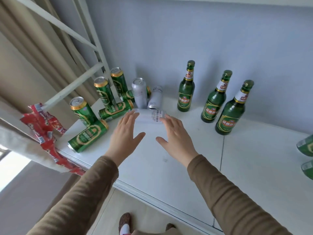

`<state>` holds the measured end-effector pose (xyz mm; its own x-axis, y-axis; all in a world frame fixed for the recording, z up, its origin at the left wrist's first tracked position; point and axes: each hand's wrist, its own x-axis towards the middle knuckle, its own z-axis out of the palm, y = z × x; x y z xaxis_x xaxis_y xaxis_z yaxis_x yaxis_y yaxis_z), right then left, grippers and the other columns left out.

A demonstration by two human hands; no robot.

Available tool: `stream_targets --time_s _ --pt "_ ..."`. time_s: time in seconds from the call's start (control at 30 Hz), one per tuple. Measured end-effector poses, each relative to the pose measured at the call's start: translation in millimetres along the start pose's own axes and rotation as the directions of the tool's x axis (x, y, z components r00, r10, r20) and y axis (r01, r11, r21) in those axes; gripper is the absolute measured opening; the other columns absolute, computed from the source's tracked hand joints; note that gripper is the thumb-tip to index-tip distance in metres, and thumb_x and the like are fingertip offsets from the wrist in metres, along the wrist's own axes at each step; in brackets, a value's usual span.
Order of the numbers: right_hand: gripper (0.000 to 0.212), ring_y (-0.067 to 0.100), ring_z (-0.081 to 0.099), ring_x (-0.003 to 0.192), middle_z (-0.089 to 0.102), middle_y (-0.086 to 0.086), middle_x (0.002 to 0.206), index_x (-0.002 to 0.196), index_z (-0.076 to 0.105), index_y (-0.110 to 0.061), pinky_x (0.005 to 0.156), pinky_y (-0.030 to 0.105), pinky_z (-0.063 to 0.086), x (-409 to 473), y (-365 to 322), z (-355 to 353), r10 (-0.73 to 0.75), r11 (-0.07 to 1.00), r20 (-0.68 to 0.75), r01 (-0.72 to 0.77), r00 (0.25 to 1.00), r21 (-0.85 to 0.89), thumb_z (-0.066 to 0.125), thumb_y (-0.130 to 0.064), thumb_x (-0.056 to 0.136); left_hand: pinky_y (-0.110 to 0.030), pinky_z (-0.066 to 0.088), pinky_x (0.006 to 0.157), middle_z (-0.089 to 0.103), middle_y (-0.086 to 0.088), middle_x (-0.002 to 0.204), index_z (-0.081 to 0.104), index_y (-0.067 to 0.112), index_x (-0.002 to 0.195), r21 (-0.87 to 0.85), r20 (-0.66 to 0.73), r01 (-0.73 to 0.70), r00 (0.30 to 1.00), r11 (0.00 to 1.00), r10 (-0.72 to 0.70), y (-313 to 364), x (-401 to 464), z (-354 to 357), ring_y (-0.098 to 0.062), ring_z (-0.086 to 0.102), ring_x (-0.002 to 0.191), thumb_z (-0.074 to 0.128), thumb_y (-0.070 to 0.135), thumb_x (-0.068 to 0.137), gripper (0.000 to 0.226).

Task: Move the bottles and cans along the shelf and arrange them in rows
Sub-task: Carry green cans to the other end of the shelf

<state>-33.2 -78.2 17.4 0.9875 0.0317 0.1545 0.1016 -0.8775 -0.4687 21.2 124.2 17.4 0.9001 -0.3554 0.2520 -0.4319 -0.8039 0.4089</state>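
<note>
On the white shelf (pixel 245 167), several green cans stand or lie at the left; one fallen green can (pixel 88 135) lies nearest the front edge. A white can (pixel 150 117) lies on its side between my hands. My left hand (pixel 126 133) and my right hand (pixel 174 134) both hover with fingers spread, fingertips at the lying white can's two ends; whether they touch it I cannot tell. Behind it stand an upright white can (pixel 139 93) and a tilted white one (pixel 155 98). Three green bottles (pixel 186 92) (pixel 214 102) (pixel 231 114) stand upright to the right.
Two more green bottles (pixel 306 147) poke in at the right edge. A white ladder-like frame (pixel 71 85) and crumpled red packaging (pixel 44 126) border the shelf's left end. The grey wall (pixel 186 39) backs the shelf. The floor and my feet show below the front edge.
</note>
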Motion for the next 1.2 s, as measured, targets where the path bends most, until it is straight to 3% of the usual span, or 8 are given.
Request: stream_targets --time_s 0.27,0.47,0.67,0.87,0.97,1.03,1.1,1.2 --pt "0.066 0.024 0.032 0.144 0.04 0.004 0.155 0.152 0.038 -0.015 0.116 0.032 0.03 64 -78 75 0.039 0.997 0.058 -0.042 0.998 0.06 0.066 -0.034 0.094 -0.043 0.019 0.124 0.026 -0.009 0.164 0.041 0.012 0.148 0.021 -0.156 -0.033 0.987 0.999 0.036 -111 15 -50 -0.026 0.017 0.154 0.076 0.027 0.086 0.073" --pt "0.064 0.026 0.036 0.138 0.045 0.005 0.15 0.15 0.039 -0.013 0.109 0.032 0.035 99 -136 127 0.125 0.986 0.101 -0.134 0.987 0.096 0.064 -0.034 0.095 -0.046 0.015 0.125 0.014 -0.013 0.166 0.026 0.008 0.155 -0.088 -0.234 0.006 0.972 0.996 -0.027 -194 28 -77 -0.027 0.006 0.156 0.08 0.026 0.082 0.092" --pt "0.065 0.026 0.041 0.134 0.049 0.008 0.147 0.149 0.04 -0.012 0.108 0.033 0.037 122 -169 169 0.257 0.95 0.165 -0.281 0.952 0.14 0.059 -0.047 0.097 -0.049 0.031 0.118 0.031 -0.015 0.154 0.009 0.016 0.158 -0.311 -0.122 0.112 0.98 0.944 -0.157 -238 40 -74 -0.03 0.031 0.144 0.08 0.031 0.081 0.106" --pt "0.058 0.029 0.058 0.114 0.053 0.007 0.127 0.135 0.051 -0.015 0.098 0.039 0.047 148 -181 199 0.513 0.776 0.223 -0.558 0.829 0.293 0.055 -0.058 0.095 -0.037 0.034 0.115 0.035 0.001 0.157 0.008 0.032 0.156 -0.46 0.049 0.246 0.966 0.853 -0.253 -255 49 -67 -0.018 0.036 0.143 0.082 0.04 0.08 0.106" --pt "0.054 0.031 0.061 0.105 0.051 0.005 0.117 0.124 0.055 -0.017 0.092 0.038 0.048 156 -185 207 0.572 0.693 0.264 -0.63 0.776 0.35 0.049 -0.063 0.096 -0.034 0.043 0.105 0.053 0.007 0.138 0.03 0.028 0.145 -0.506 0.095 0.256 0.966 0.823 -0.242 -261 55 -63 -0.01 0.05 0.126 0.083 0.04 0.079 0.085" --pt "0.056 0.031 0.061 0.104 0.049 0.004 0.114 0.122 0.056 -0.017 0.088 0.036 0.045 159 -186 208 0.602 0.649 0.275 -0.66 0.749 0.377 0.048 -0.065 0.095 -0.029 0.048 0.094 0.059 0.017 0.12 0.04 0.03 0.13 -0.524 0.131 0.269 0.963 0.808 -0.236 -262 56 -61 0.004 0.057 0.11 0.083 0.042 0.079 0.067" --pt "0.06 0.028 0.06 0.102 0.051 0.003 0.114 0.12 0.056 -0.018 0.088 0.035 0.046 160 -184 212 0.62 0.619 0.288 -0.681 0.73 0.391 0.051 -0.07 0.091 -0.015 0.043 0.082 0.058 0.028 0.107 0.041 0.035 0.12 -0.535 0.165 0.286 0.958 0.795 -0.233 -263 57 -61 0.021 0.054 0.098 0.083 0.041 0.08 0.058" --pt "0.066 0.021 0.066 0.095 0.063 0.001 0.108 0.109 0.06 -0.022 0.088 0.039 0.055 163 -184 213 0.638 0.554 0.311 -0.7 0.704 0.45 0.059 -0.079 0.077 -0.006 0.037 0.076 0.058 0.03 0.104 0.042 0.037 0.118 -0.555 0.178 0.294 0.956 0.778 -0.234 -265 57 -62 0.028 0.051 0.095 0.083 0.039 0.08 0.056"
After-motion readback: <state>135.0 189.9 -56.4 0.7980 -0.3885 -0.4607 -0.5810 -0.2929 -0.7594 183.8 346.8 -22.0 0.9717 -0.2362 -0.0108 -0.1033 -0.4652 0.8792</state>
